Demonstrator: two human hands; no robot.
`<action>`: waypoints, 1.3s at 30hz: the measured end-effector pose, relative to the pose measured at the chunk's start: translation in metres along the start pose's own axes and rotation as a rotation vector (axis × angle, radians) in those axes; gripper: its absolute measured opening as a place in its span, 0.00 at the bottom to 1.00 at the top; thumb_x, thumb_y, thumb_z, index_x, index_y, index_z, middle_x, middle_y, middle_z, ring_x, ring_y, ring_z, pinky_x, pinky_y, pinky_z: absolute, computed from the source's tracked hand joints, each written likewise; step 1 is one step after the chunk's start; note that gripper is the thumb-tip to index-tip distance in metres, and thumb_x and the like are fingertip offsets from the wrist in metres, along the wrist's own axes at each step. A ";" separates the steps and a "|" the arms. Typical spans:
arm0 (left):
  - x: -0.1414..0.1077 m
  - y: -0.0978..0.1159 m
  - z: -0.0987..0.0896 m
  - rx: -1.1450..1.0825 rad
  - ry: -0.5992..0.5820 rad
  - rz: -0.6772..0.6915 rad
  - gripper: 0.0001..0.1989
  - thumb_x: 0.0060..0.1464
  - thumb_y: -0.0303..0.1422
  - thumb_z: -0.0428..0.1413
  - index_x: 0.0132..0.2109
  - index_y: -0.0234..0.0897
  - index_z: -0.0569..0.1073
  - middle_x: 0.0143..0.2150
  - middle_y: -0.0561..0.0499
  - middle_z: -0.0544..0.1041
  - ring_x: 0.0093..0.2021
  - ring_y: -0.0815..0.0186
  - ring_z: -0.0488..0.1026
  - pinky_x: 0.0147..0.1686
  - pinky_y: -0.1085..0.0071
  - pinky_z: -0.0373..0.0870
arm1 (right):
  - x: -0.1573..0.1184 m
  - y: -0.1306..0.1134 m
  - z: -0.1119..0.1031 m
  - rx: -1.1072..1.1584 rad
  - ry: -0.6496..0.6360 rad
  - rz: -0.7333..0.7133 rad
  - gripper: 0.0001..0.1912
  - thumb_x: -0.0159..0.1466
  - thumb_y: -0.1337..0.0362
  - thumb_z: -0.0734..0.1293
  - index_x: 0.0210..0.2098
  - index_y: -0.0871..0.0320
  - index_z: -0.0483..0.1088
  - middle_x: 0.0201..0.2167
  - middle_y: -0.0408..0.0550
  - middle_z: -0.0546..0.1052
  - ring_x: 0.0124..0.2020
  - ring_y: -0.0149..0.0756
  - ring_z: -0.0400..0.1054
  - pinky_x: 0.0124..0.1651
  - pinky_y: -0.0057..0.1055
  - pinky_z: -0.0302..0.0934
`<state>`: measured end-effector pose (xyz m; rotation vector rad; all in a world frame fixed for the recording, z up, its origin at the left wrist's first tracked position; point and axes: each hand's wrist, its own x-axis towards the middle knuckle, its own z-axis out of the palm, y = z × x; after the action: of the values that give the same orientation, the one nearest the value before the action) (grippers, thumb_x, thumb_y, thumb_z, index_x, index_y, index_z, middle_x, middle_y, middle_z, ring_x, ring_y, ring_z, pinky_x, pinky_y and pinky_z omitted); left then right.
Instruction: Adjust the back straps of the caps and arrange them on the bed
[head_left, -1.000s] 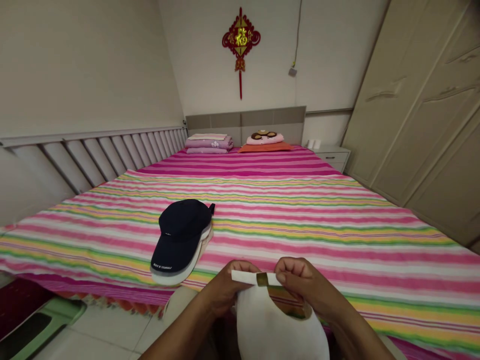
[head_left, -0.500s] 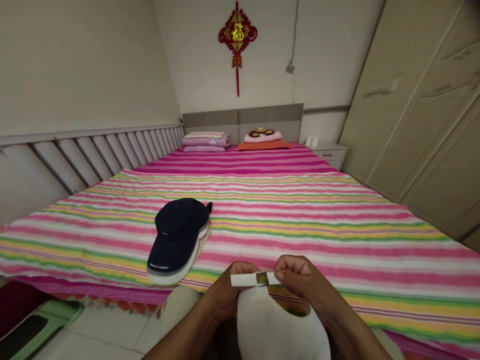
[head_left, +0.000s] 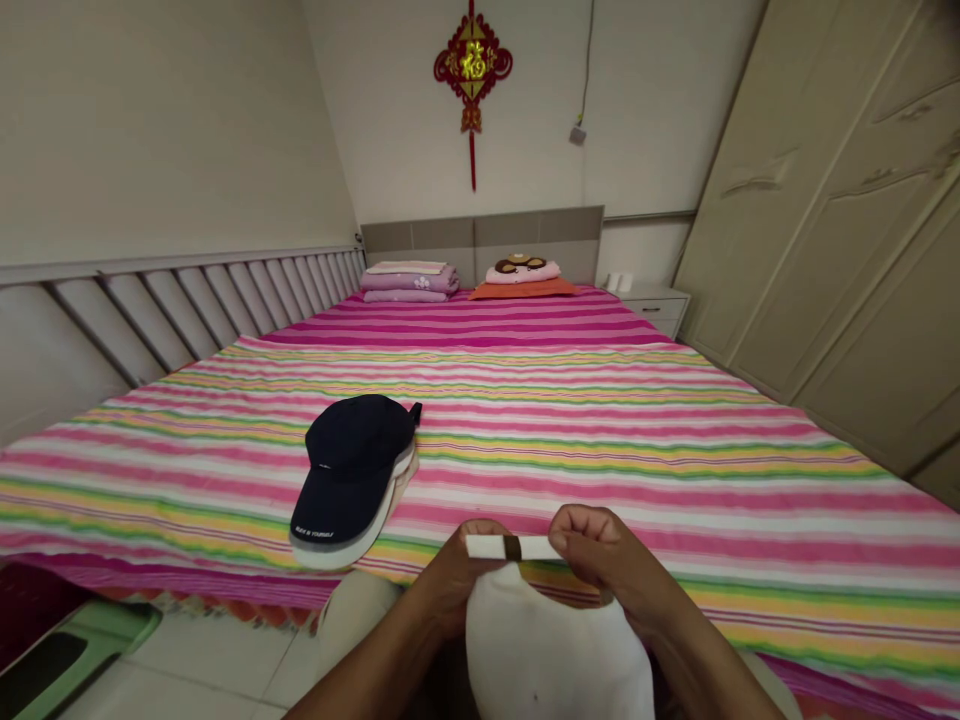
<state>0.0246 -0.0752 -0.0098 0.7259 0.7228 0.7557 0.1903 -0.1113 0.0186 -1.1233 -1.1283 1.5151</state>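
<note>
White cap (head_left: 559, 650), bottom centre of the frame, below and between the hands; its strap and buckle (head_left: 512, 548) are joined, final fit apparently unsettled. Left hand (head_left: 457, 570) and right hand (head_left: 596, 545), fingers closed, pinch the strap's ends. Dark cap (head_left: 356, 450), stacked, lower left on the bed (head_left: 600, 430).

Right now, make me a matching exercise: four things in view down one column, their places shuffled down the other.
1. White cap
2. Navy cap
3. Purple bedding
4. Red hanging

A. On the wall, above the headboard
B. Between the left hand and right hand
C. Folded, near the headboard
D. Atop a pale brim, on the bedspread

Pairs: 1-B; 2-D; 3-C; 4-A
</note>
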 end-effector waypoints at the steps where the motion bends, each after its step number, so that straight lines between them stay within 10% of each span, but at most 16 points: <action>1: 0.000 0.000 0.000 -0.003 0.012 0.006 0.14 0.21 0.27 0.65 0.20 0.33 0.68 0.15 0.56 0.68 0.15 0.75 0.61 0.16 0.78 0.55 | 0.001 0.001 -0.001 -0.002 0.003 -0.004 0.16 0.48 0.54 0.68 0.18 0.60 0.62 0.10 0.32 0.54 0.13 0.20 0.40 0.16 0.23 0.32; 26: -0.002 0.008 -0.028 -0.255 0.041 0.100 0.12 0.31 0.29 0.65 0.23 0.31 0.69 0.17 0.56 0.69 0.17 0.74 0.65 0.21 0.77 0.60 | 0.028 0.013 -0.007 0.220 0.228 -0.039 0.17 0.49 0.56 0.70 0.18 0.58 0.59 0.10 0.34 0.56 0.14 0.23 0.44 0.18 0.23 0.39; 33: -0.004 0.008 -0.044 -0.352 0.196 0.074 0.13 0.31 0.29 0.64 0.24 0.34 0.67 0.17 0.56 0.69 0.18 0.71 0.66 0.23 0.74 0.63 | 0.028 0.037 -0.018 0.315 -0.192 0.113 0.13 0.48 0.59 0.71 0.24 0.61 0.67 0.20 0.42 0.69 0.20 0.27 0.60 0.27 0.25 0.53; 39: -0.017 0.030 -0.062 -0.279 0.139 -0.024 0.07 0.40 0.30 0.60 0.29 0.32 0.72 0.22 0.48 0.75 0.23 0.63 0.72 0.29 0.66 0.66 | 0.034 0.037 -0.013 0.381 -0.208 0.126 0.13 0.47 0.61 0.72 0.28 0.60 0.68 0.21 0.43 0.71 0.22 0.29 0.65 0.29 0.26 0.55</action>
<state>-0.0432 -0.0540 -0.0149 0.4143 0.7318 0.8709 0.1922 -0.0822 -0.0243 -0.8014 -0.8633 1.8847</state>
